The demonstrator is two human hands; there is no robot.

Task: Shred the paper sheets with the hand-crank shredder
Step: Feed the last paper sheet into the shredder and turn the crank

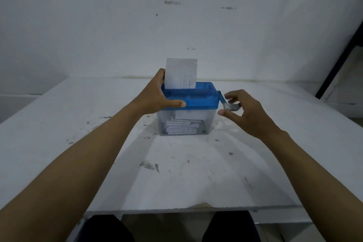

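Hand-crank shredder point(187, 113) stands mid-way across the white table point(196, 179), with a paper sheet point(180, 72) upright in its slot. Your left hand point(157, 95) clasps the blue lid point(202, 101) at its left end. Your right hand point(248, 113) pinches the crank knob point(232, 107).

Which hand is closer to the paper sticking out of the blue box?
Left. The left hand grips the blue lid right beside the paper; the right hand pinches the crank handle on the other side.
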